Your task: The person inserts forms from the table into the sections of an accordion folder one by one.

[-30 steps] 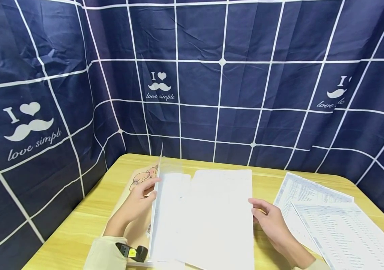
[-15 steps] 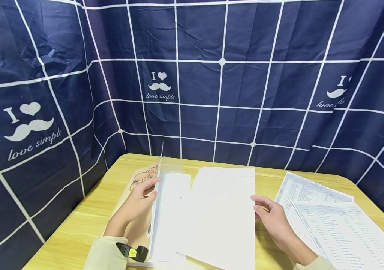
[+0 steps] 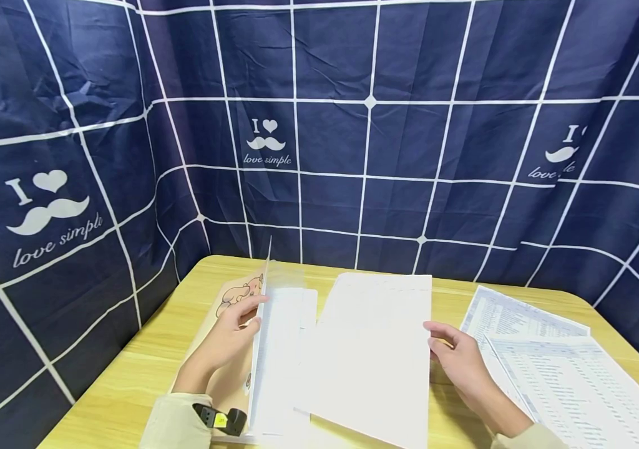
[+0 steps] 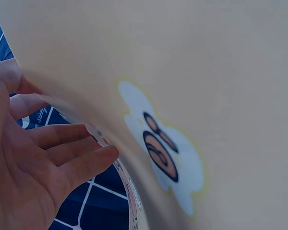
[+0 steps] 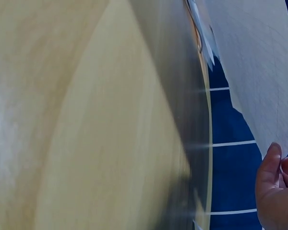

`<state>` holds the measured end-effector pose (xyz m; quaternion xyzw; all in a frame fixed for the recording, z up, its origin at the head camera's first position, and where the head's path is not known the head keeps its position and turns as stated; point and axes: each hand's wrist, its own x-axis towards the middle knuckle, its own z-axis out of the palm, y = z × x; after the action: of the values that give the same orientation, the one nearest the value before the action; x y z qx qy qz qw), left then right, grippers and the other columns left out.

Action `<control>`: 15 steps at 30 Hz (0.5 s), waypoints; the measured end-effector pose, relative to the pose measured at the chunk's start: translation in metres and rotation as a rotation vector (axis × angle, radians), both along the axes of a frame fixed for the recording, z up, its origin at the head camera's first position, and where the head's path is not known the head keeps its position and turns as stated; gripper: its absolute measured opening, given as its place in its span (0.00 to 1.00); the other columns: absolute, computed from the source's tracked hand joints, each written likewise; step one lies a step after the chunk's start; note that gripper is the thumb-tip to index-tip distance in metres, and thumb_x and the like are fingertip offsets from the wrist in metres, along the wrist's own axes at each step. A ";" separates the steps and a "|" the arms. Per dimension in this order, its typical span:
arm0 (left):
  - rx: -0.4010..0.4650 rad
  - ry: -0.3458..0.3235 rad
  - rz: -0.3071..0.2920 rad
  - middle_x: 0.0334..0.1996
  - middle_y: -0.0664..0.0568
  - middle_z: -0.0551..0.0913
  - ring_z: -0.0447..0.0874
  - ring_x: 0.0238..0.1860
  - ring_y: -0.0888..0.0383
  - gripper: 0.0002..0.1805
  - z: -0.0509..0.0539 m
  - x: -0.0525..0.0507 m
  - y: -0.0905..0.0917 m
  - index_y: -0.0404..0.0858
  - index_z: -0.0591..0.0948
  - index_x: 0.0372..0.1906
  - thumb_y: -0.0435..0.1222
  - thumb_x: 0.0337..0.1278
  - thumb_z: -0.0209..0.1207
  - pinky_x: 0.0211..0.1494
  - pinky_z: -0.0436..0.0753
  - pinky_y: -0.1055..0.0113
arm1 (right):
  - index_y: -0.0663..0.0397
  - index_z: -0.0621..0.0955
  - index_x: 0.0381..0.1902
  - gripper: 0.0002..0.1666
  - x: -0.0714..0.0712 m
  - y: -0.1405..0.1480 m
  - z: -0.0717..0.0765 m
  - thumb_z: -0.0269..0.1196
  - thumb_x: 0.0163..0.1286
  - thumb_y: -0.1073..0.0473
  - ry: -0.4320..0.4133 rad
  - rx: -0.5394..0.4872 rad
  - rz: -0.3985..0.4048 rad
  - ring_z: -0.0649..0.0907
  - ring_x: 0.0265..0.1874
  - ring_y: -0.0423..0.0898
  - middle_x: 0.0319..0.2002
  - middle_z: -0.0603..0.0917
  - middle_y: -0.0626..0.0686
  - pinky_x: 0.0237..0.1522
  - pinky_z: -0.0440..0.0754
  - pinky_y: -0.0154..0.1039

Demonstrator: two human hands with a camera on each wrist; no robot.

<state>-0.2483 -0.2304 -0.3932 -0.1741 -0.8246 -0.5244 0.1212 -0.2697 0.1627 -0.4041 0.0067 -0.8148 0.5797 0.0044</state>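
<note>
- Folder [image 3: 231, 377], one: on the table [image 3: 140, 386] to your left, cover raised on edge, drawings on its outside.
- Contents of folder: pale pages [image 3: 277, 380], seen past the raised cover; count and text washed out by glare.
- Left hand [image 3: 232, 333]: your fingers and thumb hold the cover's edge.
- Sheet [image 3: 372, 358], white: between folder and right-hand table area, its left side overlapping the folder pages; whether single or several, you cannot tell.
- Right hand [image 3: 462, 362]: you pinch the sheet's right edge between thumb and fingers.
- Printed pages [image 3: 583, 386], two: overlapping on the table at far right — outside the folder.
- Progress, by judgement: midway; two pages lie out, the sheet is unplaced — and the folder is not yet closed.
</note>
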 end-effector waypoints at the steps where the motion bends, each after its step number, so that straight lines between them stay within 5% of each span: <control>1: 0.001 0.000 -0.002 0.61 0.33 0.71 0.72 0.60 0.41 0.22 0.000 0.000 0.000 0.28 0.71 0.60 0.23 0.59 0.48 0.59 0.76 0.56 | 0.68 0.68 0.63 0.24 0.000 0.001 0.000 0.48 0.70 0.69 -0.001 0.003 -0.001 0.77 0.39 0.30 0.58 0.69 0.63 0.43 0.79 0.26; 15: 0.011 0.002 -0.009 0.61 0.33 0.70 0.72 0.60 0.41 0.22 -0.001 -0.001 -0.001 0.28 0.70 0.60 0.23 0.59 0.48 0.58 0.76 0.59 | 0.70 0.67 0.63 0.24 -0.003 0.008 0.002 0.47 0.70 0.69 0.008 0.011 -0.026 0.76 0.36 0.30 0.58 0.69 0.63 0.41 0.80 0.26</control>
<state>-0.2490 -0.2312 -0.3941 -0.1776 -0.8209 -0.5292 0.1206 -0.2730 0.1710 -0.4021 -0.0015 -0.8179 0.5752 0.0154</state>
